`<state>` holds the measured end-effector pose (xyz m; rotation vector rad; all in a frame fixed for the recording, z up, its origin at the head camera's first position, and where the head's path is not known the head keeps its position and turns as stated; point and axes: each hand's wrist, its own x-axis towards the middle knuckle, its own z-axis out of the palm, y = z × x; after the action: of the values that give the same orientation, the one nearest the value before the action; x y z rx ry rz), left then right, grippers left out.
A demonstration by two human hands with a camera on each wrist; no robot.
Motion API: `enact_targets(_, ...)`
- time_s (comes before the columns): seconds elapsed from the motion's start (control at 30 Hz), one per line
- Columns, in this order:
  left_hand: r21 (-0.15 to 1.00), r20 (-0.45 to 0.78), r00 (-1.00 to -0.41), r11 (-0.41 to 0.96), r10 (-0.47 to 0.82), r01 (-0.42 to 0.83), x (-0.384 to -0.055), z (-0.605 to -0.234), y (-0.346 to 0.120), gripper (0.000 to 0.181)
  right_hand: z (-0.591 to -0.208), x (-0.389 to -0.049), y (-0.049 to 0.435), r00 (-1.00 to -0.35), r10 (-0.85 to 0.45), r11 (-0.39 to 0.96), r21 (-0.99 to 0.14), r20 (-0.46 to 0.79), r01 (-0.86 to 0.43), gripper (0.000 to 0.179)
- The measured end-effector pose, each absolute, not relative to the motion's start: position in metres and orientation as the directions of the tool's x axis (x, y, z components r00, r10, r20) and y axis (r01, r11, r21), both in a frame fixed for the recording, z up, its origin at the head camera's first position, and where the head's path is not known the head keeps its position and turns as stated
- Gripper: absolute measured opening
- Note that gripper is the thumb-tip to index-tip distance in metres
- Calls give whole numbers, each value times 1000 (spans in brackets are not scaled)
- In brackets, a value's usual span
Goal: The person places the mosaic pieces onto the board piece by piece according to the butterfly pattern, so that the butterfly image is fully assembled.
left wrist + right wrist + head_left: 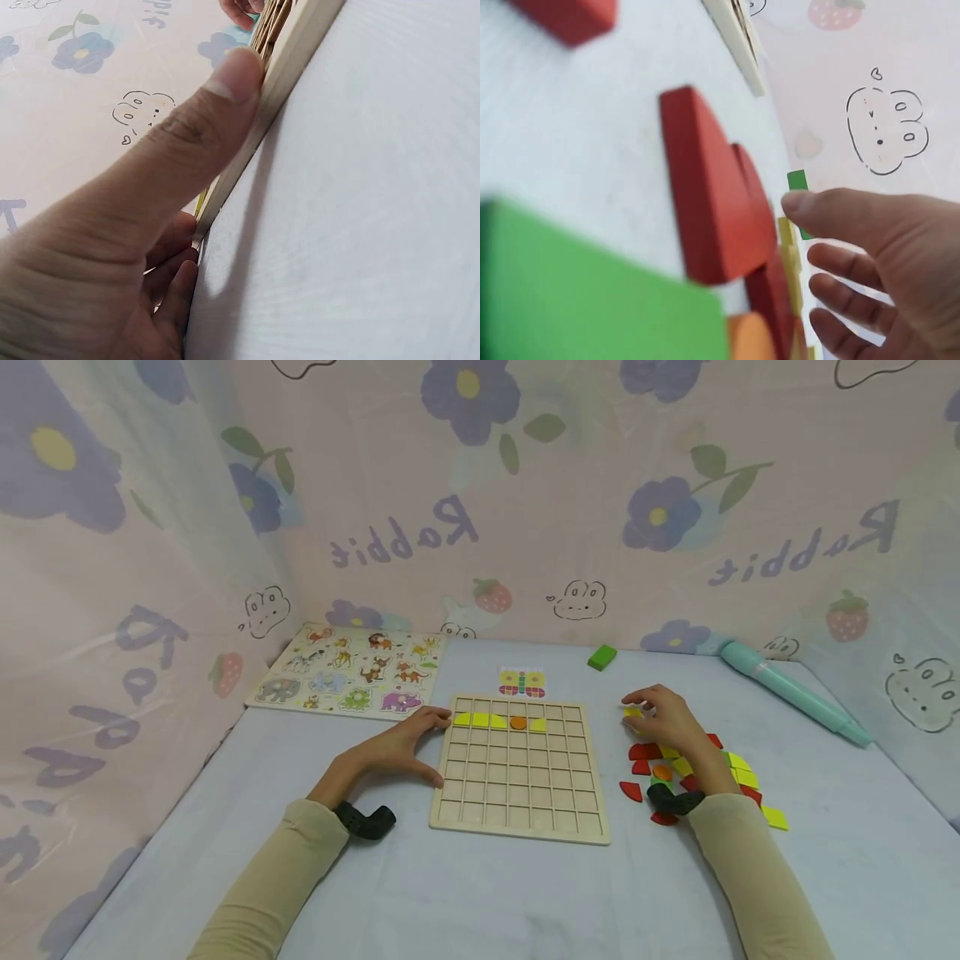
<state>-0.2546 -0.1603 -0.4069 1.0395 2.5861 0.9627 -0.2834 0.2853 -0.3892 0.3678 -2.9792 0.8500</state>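
A wooden grid board (517, 832) lies flat in the middle of the table. Yellow pieces (482, 720) and an orange disc (518, 723) sit in one row near its far edge. My left hand (397, 747) rests along the board's left side, the thumb (238, 75) against the edge and the fingers spread farther back. To the right of the board, my right hand (670, 720) hovers around a yellow piece (632, 712), which shows between its parted thumb and index finger. Red, yellow, green and orange pieces (631, 791) lie scattered under that wrist.
Behind the board is a small butterfly pattern card (522, 682). An animal puzzle board (345, 668) lies at the back left. A green block (602, 657) stands at the back, and a turquoise pen-shaped tube (795, 691) lies at the back right. Printed curtains border the table.
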Motion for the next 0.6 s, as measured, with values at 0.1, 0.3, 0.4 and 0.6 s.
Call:
enact_targets(0.1,637,58,-736,543,675,548,-255,-407,-160,88,-391,-285,288,-978,-203,829,-523,49,-198,34)
enact_targets(0.3,639,51,-741,549,669,539,-254,-406,-159,88,-392,-286,290,-980,-197,833,-522,28,-183,33)
enact_targets(0.4,641,51,-740,547,670,539,-255,-406,-159,87,-392,-287,290,-975,-213,837,-503,65,-216,32)
enact_targets(0.6,646,54,-739,541,672,539,-255,-407,-160,88,-388,-289,272,-924,-321,797,-467,208,-382,27)
